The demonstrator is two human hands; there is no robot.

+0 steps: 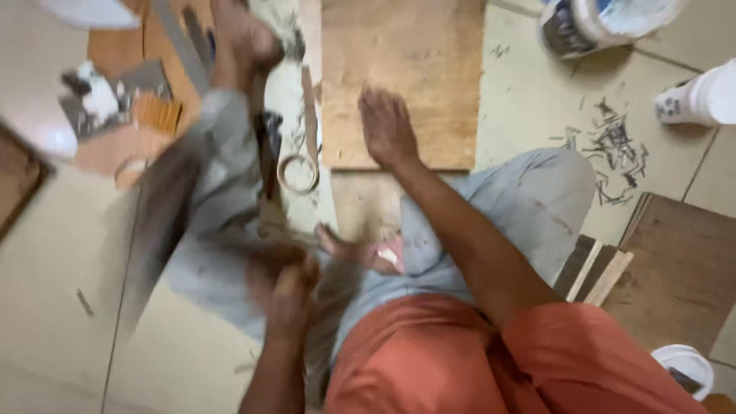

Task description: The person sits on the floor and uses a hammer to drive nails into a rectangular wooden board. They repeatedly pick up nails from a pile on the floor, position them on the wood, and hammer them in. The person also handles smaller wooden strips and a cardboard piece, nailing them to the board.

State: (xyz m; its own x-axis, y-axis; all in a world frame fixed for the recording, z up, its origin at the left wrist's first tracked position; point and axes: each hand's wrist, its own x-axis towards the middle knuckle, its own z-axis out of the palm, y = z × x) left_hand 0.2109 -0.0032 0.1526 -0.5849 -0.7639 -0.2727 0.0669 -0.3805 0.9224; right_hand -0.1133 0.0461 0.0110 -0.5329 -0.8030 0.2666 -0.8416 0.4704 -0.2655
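Observation:
I sit on the floor with a plywood board (429, 54) lying ahead of my knees. My right hand (387, 126) rests flat on the board's near edge, fingers spread and holding nothing. My left hand (285, 285) is closed around the handle of a dark flat tool (157, 230). The tool looks like a hand saw and is heavily blurred by motion, its blade running down to the left over my left leg. One of my bare feet (244, 38) lies at the top beside the board. The other foot (349, 251) is tucked in front of me.
A roll of tape (297, 173) lies on the tiles left of the board. Loose nails (613, 149), a white bucket (594, 23) and another person's white-socked foot (694, 100) are at the right. Wooden boards (682, 268) and strips (599, 272) lie near my right thigh. Scraps (123, 115) clutter the upper left.

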